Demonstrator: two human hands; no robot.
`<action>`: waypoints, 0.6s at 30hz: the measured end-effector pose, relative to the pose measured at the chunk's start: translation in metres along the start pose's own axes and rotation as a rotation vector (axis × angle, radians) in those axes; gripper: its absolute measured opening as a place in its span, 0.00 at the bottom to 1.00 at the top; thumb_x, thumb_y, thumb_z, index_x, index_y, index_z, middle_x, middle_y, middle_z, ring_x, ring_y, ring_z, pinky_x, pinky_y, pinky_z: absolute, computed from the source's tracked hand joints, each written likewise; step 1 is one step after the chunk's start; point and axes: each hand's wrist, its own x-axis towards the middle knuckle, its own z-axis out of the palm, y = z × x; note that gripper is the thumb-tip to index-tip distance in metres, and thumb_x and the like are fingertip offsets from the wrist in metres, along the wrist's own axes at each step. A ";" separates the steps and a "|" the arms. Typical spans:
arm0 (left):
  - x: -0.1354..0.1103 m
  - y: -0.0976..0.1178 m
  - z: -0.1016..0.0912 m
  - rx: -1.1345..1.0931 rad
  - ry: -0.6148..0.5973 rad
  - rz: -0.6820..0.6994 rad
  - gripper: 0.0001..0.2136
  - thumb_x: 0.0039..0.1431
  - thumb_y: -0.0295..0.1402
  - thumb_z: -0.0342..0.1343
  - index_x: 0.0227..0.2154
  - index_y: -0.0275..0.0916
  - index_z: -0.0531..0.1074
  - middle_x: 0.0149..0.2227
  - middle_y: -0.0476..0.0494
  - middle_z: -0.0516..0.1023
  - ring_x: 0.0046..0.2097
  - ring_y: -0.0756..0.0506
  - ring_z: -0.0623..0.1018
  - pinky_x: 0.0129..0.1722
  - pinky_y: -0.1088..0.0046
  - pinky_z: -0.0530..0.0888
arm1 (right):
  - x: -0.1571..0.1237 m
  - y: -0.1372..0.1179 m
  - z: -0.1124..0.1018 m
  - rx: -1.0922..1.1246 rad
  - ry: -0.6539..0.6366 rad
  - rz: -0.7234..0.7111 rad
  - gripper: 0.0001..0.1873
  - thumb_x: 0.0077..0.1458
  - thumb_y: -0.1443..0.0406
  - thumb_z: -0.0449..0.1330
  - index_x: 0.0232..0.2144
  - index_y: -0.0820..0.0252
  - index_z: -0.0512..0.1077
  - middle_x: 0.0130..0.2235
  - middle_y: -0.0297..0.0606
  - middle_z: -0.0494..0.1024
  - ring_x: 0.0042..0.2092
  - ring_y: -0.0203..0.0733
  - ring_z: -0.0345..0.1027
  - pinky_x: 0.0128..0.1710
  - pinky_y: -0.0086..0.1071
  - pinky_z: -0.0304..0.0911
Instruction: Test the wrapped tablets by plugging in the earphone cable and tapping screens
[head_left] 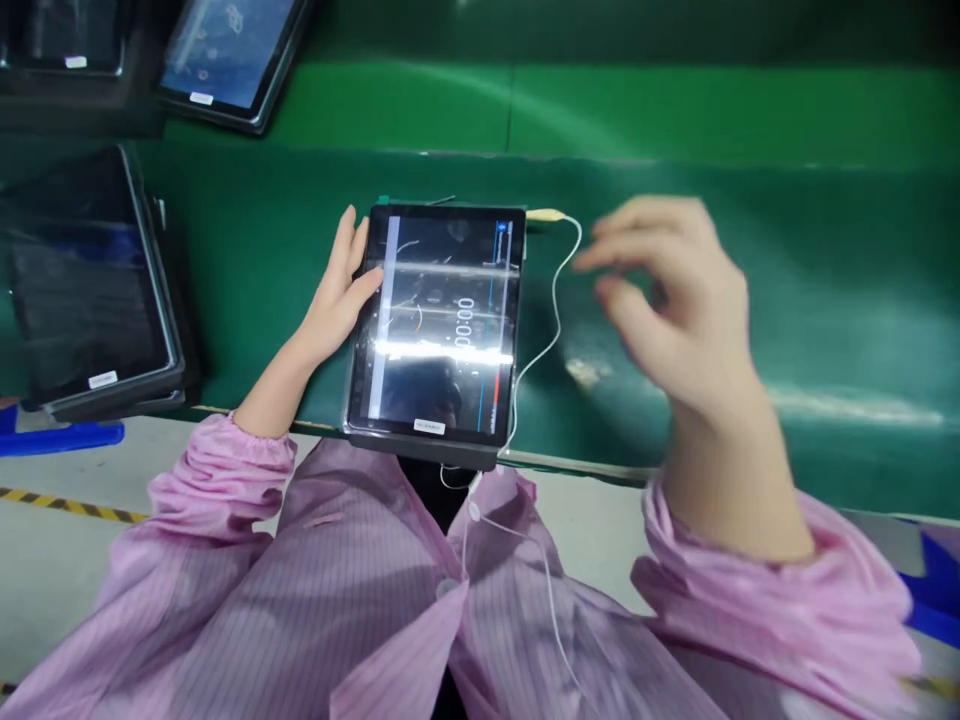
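Note:
A tablet [442, 320] with a lit screen showing 00:00 digits lies on the green bench before me, on top of a dark slab-like item. My left hand [337, 300] is at its left edge, thumb on the front border and fingers along the side. A white cable with a yellowish plug [546, 215] sits at the tablet's upper right edge, and the cable runs down to its lower side. To the right, my right hand [679, 300] hovers above the bench, slightly blurred, fingers bent and thumb apart, touching neither tablet nor cable.
Stacked tablets [97, 280] lie at the left, their screens dark. Another tablet [229, 50] with a lit screen rests further back, beside a dark one [75, 35] at the corner. The bench's front edge [585, 463] runs just before my body. A thin white cord [551, 590] hangs over my pink smock.

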 end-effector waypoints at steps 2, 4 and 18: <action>0.001 -0.005 0.000 0.008 0.026 0.022 0.41 0.57 0.60 0.60 0.70 0.59 0.51 0.74 0.49 0.55 0.76 0.37 0.41 0.75 0.48 0.41 | -0.044 -0.039 -0.004 0.211 -0.353 -0.167 0.11 0.67 0.72 0.56 0.44 0.54 0.75 0.46 0.37 0.79 0.50 0.39 0.74 0.52 0.34 0.71; 0.002 -0.008 0.001 0.012 0.042 0.043 0.42 0.56 0.60 0.61 0.70 0.59 0.51 0.73 0.49 0.57 0.76 0.37 0.44 0.75 0.47 0.42 | -0.085 -0.068 0.006 0.282 -0.554 -0.185 0.11 0.70 0.69 0.55 0.50 0.58 0.74 0.48 0.40 0.80 0.48 0.40 0.76 0.47 0.34 0.75; -0.001 -0.006 -0.004 -0.009 -0.035 0.043 0.55 0.45 0.54 0.73 0.72 0.55 0.47 0.75 0.41 0.51 0.76 0.33 0.38 0.73 0.40 0.42 | -0.158 -0.092 0.011 0.004 -0.379 0.013 0.19 0.71 0.71 0.48 0.56 0.55 0.72 0.53 0.43 0.80 0.49 0.45 0.79 0.46 0.34 0.78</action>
